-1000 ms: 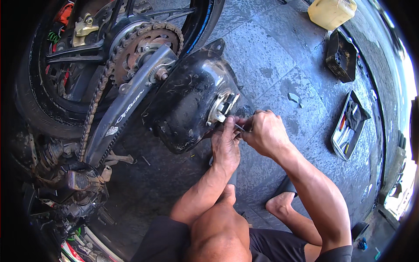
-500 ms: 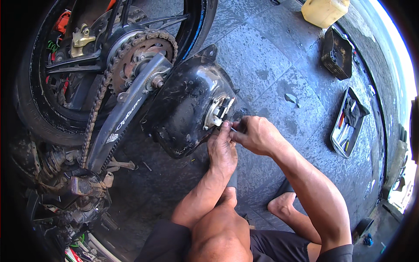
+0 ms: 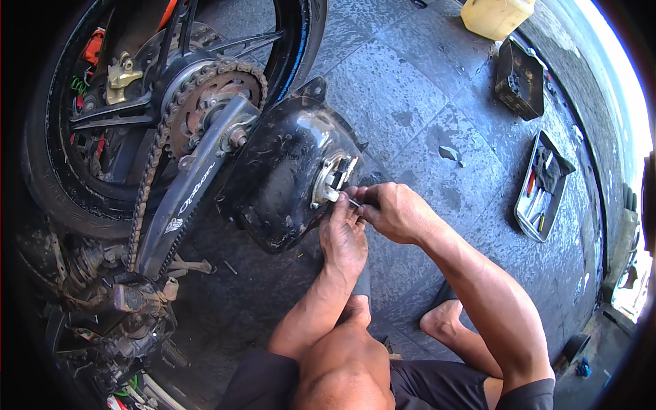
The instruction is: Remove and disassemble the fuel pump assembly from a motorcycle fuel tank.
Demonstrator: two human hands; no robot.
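A black motorcycle fuel tank (image 3: 273, 171) lies on the floor in front of me, its surface scuffed. On its right side sits a round pale metal fitting (image 3: 319, 186) with a black and white connector (image 3: 336, 179). My left hand (image 3: 344, 239) is closed just below that connector, thumb up against its lower white part; what its fingertips grip is hidden. My right hand (image 3: 395, 213) meets it from the right, thumb and finger pinched on a thin metal rod (image 3: 354, 203) whose end points toward the left fingertips.
To the left stands a motorcycle's rear wheel (image 3: 296, 58) with a rusty sprocket and chain (image 3: 156, 154), and a grey swingarm (image 3: 195, 184). At right are a tray of tools (image 3: 526, 222), a dark open box (image 3: 502, 82) and a yellowish jerrycan (image 3: 495, 17). Small loose parts lie on the tiled floor.
The view has shifted slightly, so the tank, wheel and trays sit a little differently in it. Both hands stay together by the fitting; the thin rod between them now shows more plainly.
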